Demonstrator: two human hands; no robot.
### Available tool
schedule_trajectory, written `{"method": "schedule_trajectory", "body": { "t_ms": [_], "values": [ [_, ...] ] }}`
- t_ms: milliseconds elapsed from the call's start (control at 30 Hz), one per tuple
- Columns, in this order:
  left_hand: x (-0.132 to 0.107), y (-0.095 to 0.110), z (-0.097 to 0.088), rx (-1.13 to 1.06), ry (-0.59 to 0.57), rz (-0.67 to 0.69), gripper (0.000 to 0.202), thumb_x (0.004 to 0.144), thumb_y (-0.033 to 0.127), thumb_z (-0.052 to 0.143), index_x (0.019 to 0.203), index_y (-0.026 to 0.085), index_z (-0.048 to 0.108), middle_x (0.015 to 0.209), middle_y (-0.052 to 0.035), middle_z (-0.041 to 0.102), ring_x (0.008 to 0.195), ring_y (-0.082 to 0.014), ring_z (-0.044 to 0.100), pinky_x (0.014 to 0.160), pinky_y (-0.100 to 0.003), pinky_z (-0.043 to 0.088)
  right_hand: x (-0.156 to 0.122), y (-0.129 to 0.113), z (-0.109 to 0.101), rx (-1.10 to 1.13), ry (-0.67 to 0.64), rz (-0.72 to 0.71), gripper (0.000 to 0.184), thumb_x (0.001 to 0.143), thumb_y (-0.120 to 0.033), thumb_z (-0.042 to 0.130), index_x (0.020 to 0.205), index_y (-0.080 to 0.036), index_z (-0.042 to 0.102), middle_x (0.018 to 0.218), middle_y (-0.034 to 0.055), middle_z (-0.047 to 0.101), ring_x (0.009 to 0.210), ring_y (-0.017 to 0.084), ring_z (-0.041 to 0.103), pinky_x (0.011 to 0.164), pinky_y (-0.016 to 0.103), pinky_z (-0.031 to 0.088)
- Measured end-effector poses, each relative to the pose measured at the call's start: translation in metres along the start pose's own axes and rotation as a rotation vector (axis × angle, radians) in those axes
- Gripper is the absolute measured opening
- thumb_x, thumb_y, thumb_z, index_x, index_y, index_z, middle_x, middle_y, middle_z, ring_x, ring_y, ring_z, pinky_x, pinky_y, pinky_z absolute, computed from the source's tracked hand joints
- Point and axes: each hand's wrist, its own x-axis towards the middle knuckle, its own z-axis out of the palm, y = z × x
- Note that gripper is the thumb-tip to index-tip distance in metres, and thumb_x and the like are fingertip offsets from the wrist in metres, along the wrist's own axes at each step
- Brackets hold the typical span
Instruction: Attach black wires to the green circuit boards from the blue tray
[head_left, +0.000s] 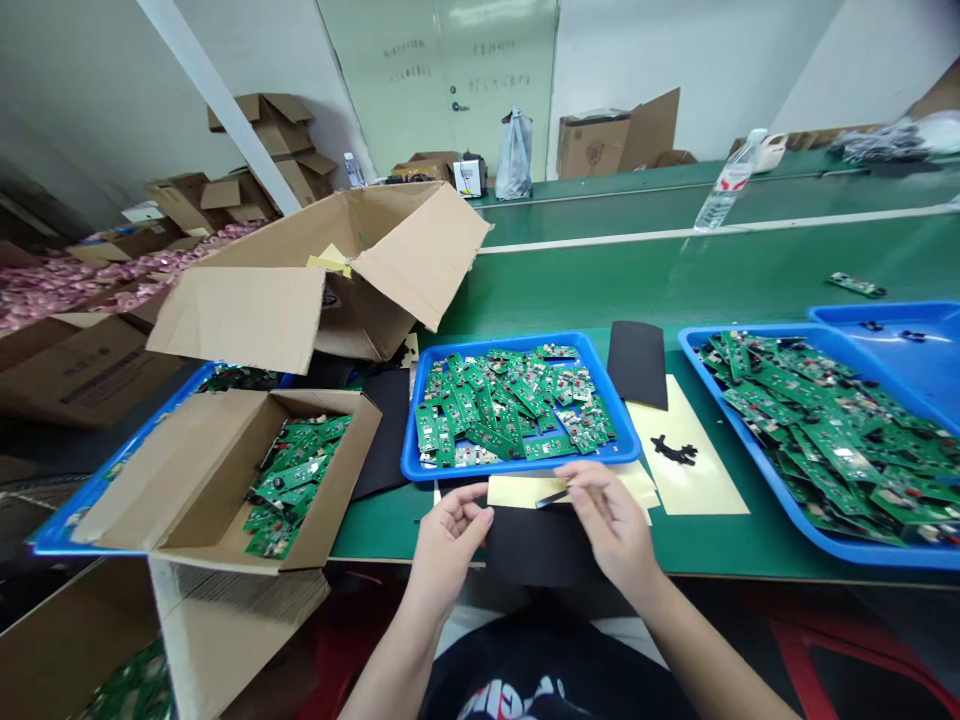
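While the right hand [613,530] pinches a narrow black strip [551,498] between its thumb and fingertips, the strip's free end pokes out toward the left, its tip catching a little light. The left hand [448,550] sits close by, not touching the right, its fingers [469,512] curled and close together at the edge of a pale yellow paper sheet [525,491]. From where I stand, I cannot tell whether they grip that edge or only rest against it. Directly below the fingers lies a black sheet [536,548], with the yellow paper running along its far edge, just under the strip.

Just beyond the fingertips sits a blue plastic tray [525,465] heaped with green circuit boards [510,405]. Past the right hand's fingers, a cream sheet [701,490] carries a small, irregular black cutout [673,450], and a black rectangle [637,365] overlaps its far end, beside the tray. Further right, a larger blue tray [825,548] holds another pile of boards [825,440]. Left of the left hand, an open cardboard box [225,470] holds a stack of green boards [292,480] and rests on a third blue tray [90,510]. Everything sits on a green workbench [750,280], with a plastic water bottle [724,190] standing further along it.
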Motion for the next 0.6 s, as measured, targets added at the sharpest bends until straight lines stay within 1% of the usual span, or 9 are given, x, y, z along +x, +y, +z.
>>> {"method": "schedule_trajectory", "body": {
  "t_ms": [67, 100, 167, 267, 300, 333, 400, 467, 600],
  "values": [
    [0.001, -0.005, -0.008, 0.175, 0.072, 0.102, 0.041, 0.073, 0.028, 0.061, 0.111, 0.013, 0.059, 0.059, 0.0035, 0.055, 0.053, -0.0129, 0.054, 0.055, -0.026, 0.048, -0.003, 0.006, -0.009, 0.057, 0.175, 0.174, 0.011, 0.089, -0.029, 0.05, 0.086, -0.021, 0.056, 0.089, 0.0069, 0.066, 0.087, 0.02, 0.064, 0.077, 0.035, 0.051],
    [0.001, -0.006, -0.011, 0.318, 0.109, 0.183, 0.041, 0.075, 0.026, 0.057, 0.114, 0.014, 0.057, 0.059, 0.003, 0.055, 0.054, -0.0138, 0.054, 0.056, -0.028, 0.048, -0.003, 0.008, -0.012, 0.069, 0.228, 0.247, 0.013, 0.088, -0.032, 0.051, 0.086, -0.021, 0.057, 0.087, 0.0067, 0.067, 0.085, 0.02, 0.064, 0.077, 0.036, 0.051],
    [-0.002, -0.007, -0.013, 0.655, 0.211, 0.388, 0.036, 0.079, 0.022, 0.052, 0.114, 0.014, 0.058, 0.068, -0.0022, 0.059, 0.063, -0.0182, 0.058, 0.063, -0.034, 0.051, -0.004, 0.012, -0.014, 0.072, 0.256, 0.348, 0.018, 0.086, -0.038, 0.054, 0.084, -0.02, 0.058, 0.084, 0.0068, 0.067, 0.083, 0.021, 0.064, 0.078, 0.037, 0.051],
    [-0.011, -0.004, -0.001, 1.038, 0.36, 0.75, 0.029, 0.082, 0.016, 0.049, 0.108, 0.014, 0.062, 0.098, -0.0149, 0.062, 0.095, -0.0284, 0.059, 0.081, -0.044, 0.049, -0.005, 0.015, -0.009, 0.058, 0.231, 0.398, 0.023, 0.083, -0.043, 0.057, 0.084, -0.02, 0.059, 0.085, 0.0079, 0.068, 0.084, 0.022, 0.063, 0.076, 0.037, 0.052],
    [-0.015, -0.003, 0.005, 1.095, 0.351, 0.864, 0.027, 0.083, 0.013, 0.049, 0.107, 0.014, 0.062, 0.107, -0.0169, 0.06, 0.106, -0.0302, 0.056, 0.087, -0.045, 0.047, -0.005, 0.015, -0.006, 0.05, 0.227, 0.399, 0.024, 0.083, -0.043, 0.057, 0.084, -0.02, 0.059, 0.085, 0.0082, 0.067, 0.084, 0.022, 0.063, 0.076, 0.037, 0.052],
    [-0.019, -0.004, 0.012, 1.122, 0.281, 0.956, 0.026, 0.083, 0.011, 0.049, 0.104, 0.015, 0.062, 0.112, -0.0163, 0.059, 0.112, -0.0301, 0.053, 0.09, -0.044, 0.046, -0.005, 0.014, -0.004, 0.044, 0.224, 0.395, 0.024, 0.083, -0.043, 0.056, 0.084, -0.019, 0.059, 0.085, 0.0083, 0.067, 0.084, 0.022, 0.063, 0.075, 0.037, 0.052],
    [-0.023, -0.009, 0.025, 1.148, 0.045, 1.031, 0.023, 0.083, 0.018, 0.052, 0.105, 0.015, 0.061, 0.113, -0.0142, 0.061, 0.114, -0.029, 0.053, 0.091, -0.042, 0.048, -0.004, 0.014, -0.003, 0.041, 0.223, 0.388, 0.024, 0.084, -0.043, 0.056, 0.084, -0.019, 0.058, 0.085, 0.0085, 0.067, 0.084, 0.022, 0.064, 0.075, 0.037, 0.052],
    [-0.023, -0.017, 0.032, 1.19, -0.082, 0.994, 0.032, 0.083, 0.029, 0.056, 0.11, 0.013, 0.058, 0.114, -0.0159, 0.062, 0.112, -0.0309, 0.055, 0.089, -0.046, 0.049, -0.004, 0.015, -0.006, 0.046, 0.243, 0.384, 0.024, 0.085, -0.042, 0.055, 0.085, -0.019, 0.058, 0.086, 0.0083, 0.067, 0.083, 0.021, 0.064, 0.075, 0.037, 0.052],
    [-0.017, -0.026, 0.033, 1.259, -0.124, 0.919, 0.039, 0.083, 0.033, 0.058, 0.116, 0.014, 0.055, 0.118, -0.0166, 0.061, 0.111, -0.0314, 0.057, 0.089, -0.047, 0.05, -0.002, 0.01, -0.029, 0.058, 0.403, 0.317, 0.018, 0.086, -0.037, 0.055, 0.086, -0.019, 0.056, 0.086, 0.0066, 0.067, 0.08, 0.019, 0.064, 0.076, 0.038, 0.051]
  ]
}}
